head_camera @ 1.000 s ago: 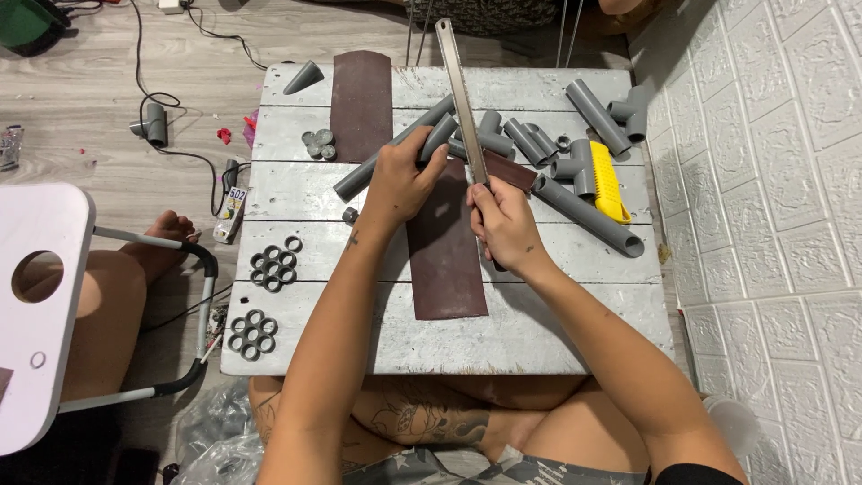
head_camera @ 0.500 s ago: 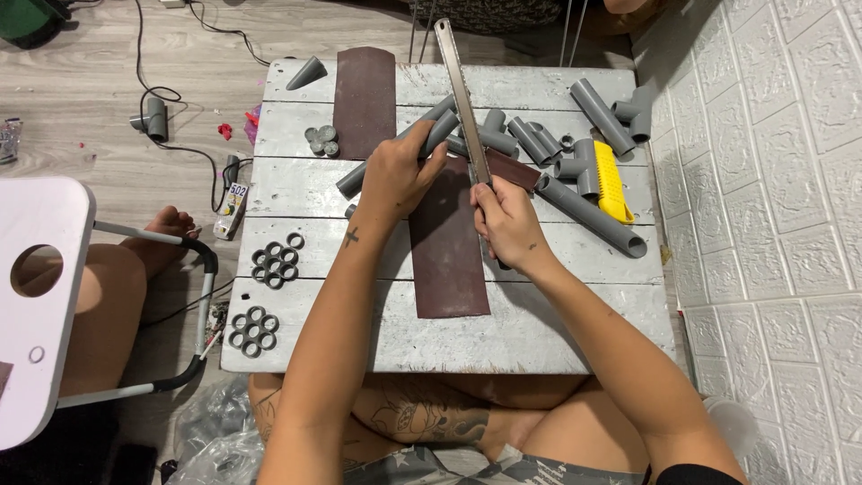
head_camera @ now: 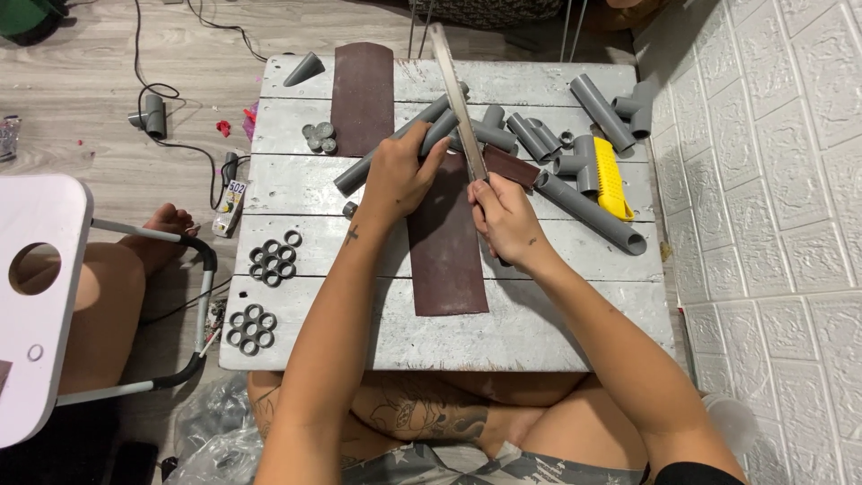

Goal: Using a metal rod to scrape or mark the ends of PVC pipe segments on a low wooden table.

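Seen from above, at the centre of the frame, our left hand (head_camera: 397, 175) curls its fingers down on a long grey pipe (head_camera: 395, 148) lying slantwise across the white plank table (head_camera: 539, 323); our right hand (head_camera: 505, 218) has its fingers wrapped shut around the lower end of a long flat metal blade (head_camera: 456, 94) that crosses the pipe. We judge the pipe light, stiff and smooth, apt to roll, so best pinned close to the blade. Under the hands lies a dull brown abrasive strip (head_camera: 446, 251); cut grey rings (head_camera: 272, 261) sit at lower left, short pipe pieces (head_camera: 539, 135) and a yellow block (head_camera: 611, 180) at upper right.
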